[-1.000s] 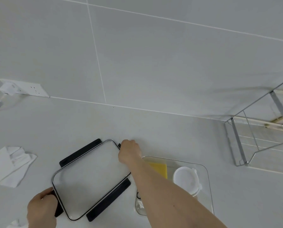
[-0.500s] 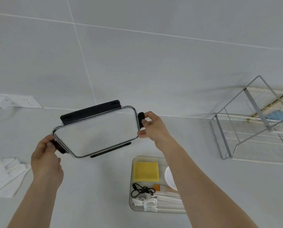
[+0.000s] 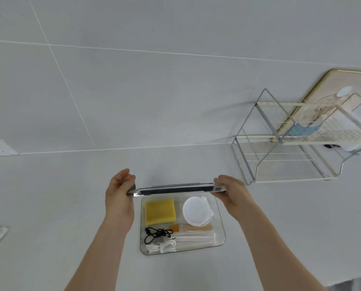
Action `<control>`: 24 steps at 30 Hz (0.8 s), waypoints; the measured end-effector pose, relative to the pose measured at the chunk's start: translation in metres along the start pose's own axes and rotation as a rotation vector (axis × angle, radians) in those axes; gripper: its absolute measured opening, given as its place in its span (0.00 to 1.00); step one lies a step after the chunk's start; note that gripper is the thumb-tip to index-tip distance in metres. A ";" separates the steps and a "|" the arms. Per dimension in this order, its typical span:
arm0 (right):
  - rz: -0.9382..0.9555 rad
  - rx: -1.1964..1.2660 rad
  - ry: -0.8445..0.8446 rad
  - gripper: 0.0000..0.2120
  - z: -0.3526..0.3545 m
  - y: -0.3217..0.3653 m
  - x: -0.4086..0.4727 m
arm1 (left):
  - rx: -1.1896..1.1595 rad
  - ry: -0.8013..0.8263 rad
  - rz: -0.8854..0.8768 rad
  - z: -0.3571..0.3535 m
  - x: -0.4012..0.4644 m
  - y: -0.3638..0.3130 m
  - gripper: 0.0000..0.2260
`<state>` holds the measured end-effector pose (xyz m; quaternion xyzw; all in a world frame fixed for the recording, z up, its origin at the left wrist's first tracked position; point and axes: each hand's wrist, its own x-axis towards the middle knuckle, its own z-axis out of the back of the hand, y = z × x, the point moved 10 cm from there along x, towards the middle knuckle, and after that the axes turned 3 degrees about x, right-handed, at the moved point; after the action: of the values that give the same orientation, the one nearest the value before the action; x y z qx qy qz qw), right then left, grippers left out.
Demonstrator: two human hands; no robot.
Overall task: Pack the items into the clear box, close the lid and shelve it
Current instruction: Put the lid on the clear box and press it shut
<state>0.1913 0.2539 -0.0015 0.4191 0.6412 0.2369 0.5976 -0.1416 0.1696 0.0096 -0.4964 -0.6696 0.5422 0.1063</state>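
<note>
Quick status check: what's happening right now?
Left hand and right hand grip lid ends. Lid above open clear box, items packed. Nothing blocking.

Grey tiled wall, white counter

Both hands hold the lid edge-on above the far rim of the clear box, the left hand at one end, the right hand at the other; inside lie a yellow sponge, a white round container, a black cord and a brush; a wire rack stands to the right on the counter.
</note>
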 end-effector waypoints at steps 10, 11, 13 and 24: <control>0.139 -0.255 -0.102 0.15 0.046 -0.019 -0.009 | 0.564 -0.060 -0.021 0.009 -0.025 0.039 0.26; 0.145 -0.296 -0.108 0.16 0.048 -0.022 -0.010 | 0.632 -0.097 -0.049 0.012 -0.027 0.038 0.25; 0.159 -0.374 -0.122 0.19 0.049 -0.026 -0.011 | 0.747 -0.168 -0.082 0.021 -0.030 0.036 0.23; 0.270 -0.419 -0.215 0.16 0.050 -0.023 -0.011 | 0.852 -0.298 -0.110 0.044 -0.038 0.047 0.17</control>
<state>0.2328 0.2228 -0.0226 0.3908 0.4495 0.3958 0.6990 -0.1272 0.1087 -0.0309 -0.2885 -0.4202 0.8284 0.2323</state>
